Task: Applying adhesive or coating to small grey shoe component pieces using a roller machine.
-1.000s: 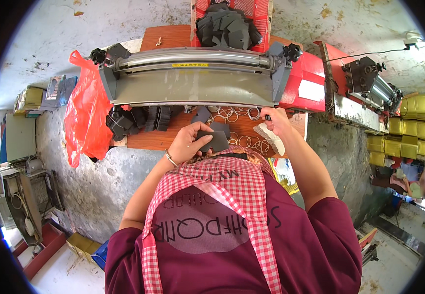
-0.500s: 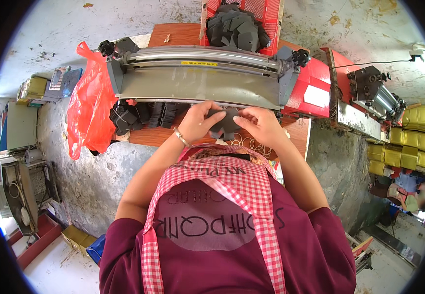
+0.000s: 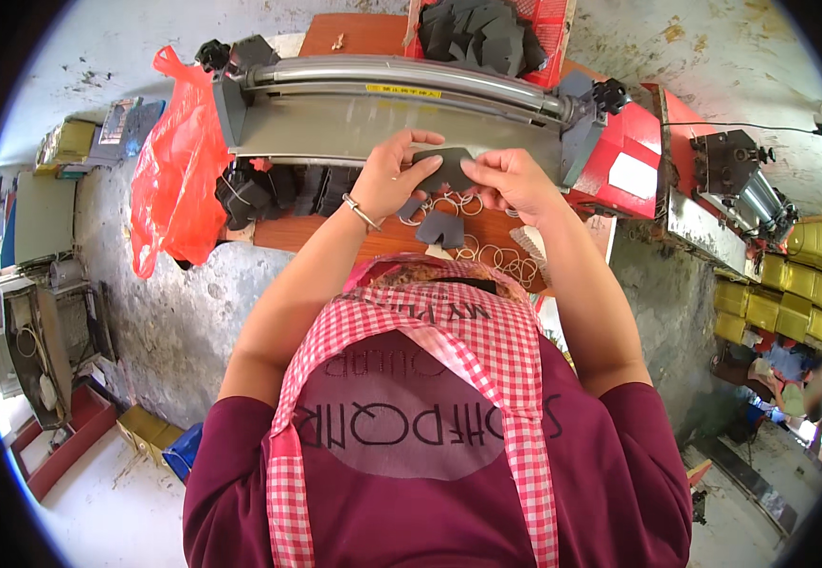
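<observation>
The dark flat piece [image 3: 447, 168] sits between the two hands, in front of the roller machine [image 3: 335, 128]. The left hand [image 3: 392, 180] pinches its left end under the thumb; the right hand [image 3: 517, 182] pinches its right end. Its visible long axis runs roughly left to right. Pale rings [image 3: 501, 257] lie on the nearer surface [image 3: 309, 233].

**Dark flat piece [image 3: 447, 168] held before roller machine [image 3: 335, 133]**

I note the left hand [image 3: 387, 182] gripping the piece at its left end and the right hand [image 3: 517, 186] at its right end, above the worktop [image 3: 283, 235]. On that surface, a second dark piece [image 3: 440, 230] lies beside pale rings [image 3: 496, 257]. Dark stacks [image 3: 245, 197] sit to the left, next to a red plastic bag [image 3: 182, 170]. Beyond the rollers [image 3: 402, 72], a red crate [image 3: 550, 36] holds heaped dark pieces [image 3: 482, 36].
</observation>
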`<state>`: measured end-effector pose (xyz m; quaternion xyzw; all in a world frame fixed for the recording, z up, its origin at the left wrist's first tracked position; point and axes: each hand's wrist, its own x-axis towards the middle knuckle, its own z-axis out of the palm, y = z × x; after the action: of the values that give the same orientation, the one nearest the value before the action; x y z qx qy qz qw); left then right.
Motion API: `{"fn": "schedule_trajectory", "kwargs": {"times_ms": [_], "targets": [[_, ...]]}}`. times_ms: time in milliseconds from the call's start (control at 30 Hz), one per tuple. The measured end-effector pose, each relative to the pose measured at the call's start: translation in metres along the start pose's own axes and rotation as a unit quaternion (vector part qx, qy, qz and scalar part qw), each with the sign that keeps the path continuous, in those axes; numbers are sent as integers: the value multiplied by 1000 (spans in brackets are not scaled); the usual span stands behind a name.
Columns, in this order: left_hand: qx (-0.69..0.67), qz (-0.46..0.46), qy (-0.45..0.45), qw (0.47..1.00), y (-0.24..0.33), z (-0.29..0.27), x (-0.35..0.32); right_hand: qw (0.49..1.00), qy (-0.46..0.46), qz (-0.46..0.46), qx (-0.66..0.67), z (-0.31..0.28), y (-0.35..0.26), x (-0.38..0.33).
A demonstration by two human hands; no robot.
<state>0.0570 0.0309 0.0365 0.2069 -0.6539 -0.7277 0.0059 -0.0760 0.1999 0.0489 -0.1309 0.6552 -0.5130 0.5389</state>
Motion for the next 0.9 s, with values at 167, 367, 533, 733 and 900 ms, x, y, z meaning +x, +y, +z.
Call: {"fn": "schedule_trajectory", "kwargs": {"times_ms": [167, 367, 533, 733, 900], "targets": [[118, -10, -8, 993, -42, -2, -15, 944, 224, -28, 241, -34, 19, 33], [480, 141, -79, 863, -143, 21, 4, 938, 204, -90, 265, -1, 21, 4], [590, 10, -185, 786, -150, 27, 16, 982, 167, -75, 37, 11, 58, -36], [456, 148, -152, 864, -146, 21, -8, 886, 202, -259, -326, 21, 84, -45], [263, 230, -109, 931, -51, 24, -33, 898, 154, -326, -254, 32, 76, -40]]}}
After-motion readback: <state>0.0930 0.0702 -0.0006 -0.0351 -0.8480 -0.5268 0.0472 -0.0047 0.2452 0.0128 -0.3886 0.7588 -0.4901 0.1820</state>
